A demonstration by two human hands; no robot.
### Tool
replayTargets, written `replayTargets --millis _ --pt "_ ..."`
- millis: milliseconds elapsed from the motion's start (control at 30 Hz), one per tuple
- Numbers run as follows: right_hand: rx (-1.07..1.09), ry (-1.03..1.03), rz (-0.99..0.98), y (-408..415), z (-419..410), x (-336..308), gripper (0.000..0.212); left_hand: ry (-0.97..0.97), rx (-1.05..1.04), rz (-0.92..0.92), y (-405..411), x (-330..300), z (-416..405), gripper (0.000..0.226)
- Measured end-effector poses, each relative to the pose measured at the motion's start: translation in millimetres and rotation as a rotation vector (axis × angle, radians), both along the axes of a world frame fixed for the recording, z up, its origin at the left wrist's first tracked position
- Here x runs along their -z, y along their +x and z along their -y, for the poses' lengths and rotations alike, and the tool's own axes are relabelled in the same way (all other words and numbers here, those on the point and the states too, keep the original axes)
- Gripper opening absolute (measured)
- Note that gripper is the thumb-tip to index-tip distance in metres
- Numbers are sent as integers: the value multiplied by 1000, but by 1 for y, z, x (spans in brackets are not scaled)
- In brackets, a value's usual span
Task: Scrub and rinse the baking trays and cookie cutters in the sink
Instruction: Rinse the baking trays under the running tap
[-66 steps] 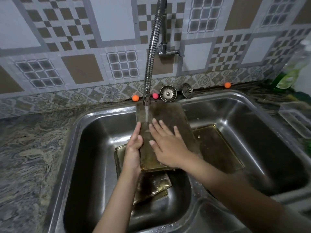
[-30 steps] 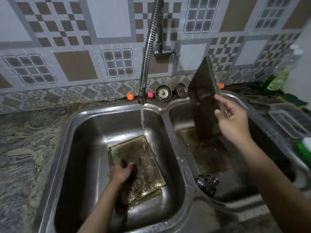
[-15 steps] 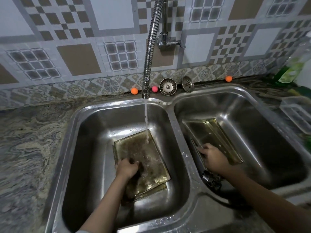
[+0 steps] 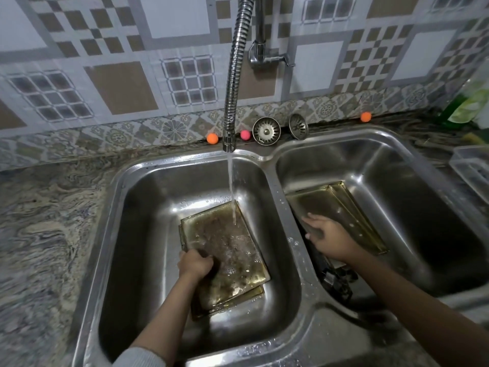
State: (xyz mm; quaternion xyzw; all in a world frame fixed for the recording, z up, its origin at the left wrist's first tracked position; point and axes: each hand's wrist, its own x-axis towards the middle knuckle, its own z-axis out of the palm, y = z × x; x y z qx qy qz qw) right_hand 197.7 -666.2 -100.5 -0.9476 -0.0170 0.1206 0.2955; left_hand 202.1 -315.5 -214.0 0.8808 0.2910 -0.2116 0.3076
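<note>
**Trays half washed, two basins in use**

The left hand (image 4: 195, 264) grips a dirty tray (image 4: 227, 250) under the tap's stream, stacked on another in the left basin. The right hand (image 4: 326, 238), fingers loose, rests on the trays (image 4: 344, 207) in the right basin. Cookie cutters (image 4: 337, 280) wait near the divider. Basin walls crowd both stacks.

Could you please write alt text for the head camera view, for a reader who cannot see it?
A person's left hand grips the near edge of a grimy baking tray in the left sink basin under running tap water. The right hand, fingers spread, rests on stacked trays in the right basin.
</note>
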Motion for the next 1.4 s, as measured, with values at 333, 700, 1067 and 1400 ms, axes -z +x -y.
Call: replayTargets --millis 333,700,1067,1400 --pt "62 141 149 -3 -18 -27 47 -7 -76 281 -27 -57 10 36" --pt "77 340 462 -12 -72 -65 40 -128 -29 506 -18 -117 31 51" --pt "-292 266 243 -27 -138 -72 53 -402 -159 680 -16 -196 31 42" --pt "-279 -309 215 44 -156 -87 66 -668 -335 772 -25 -209 48 47"
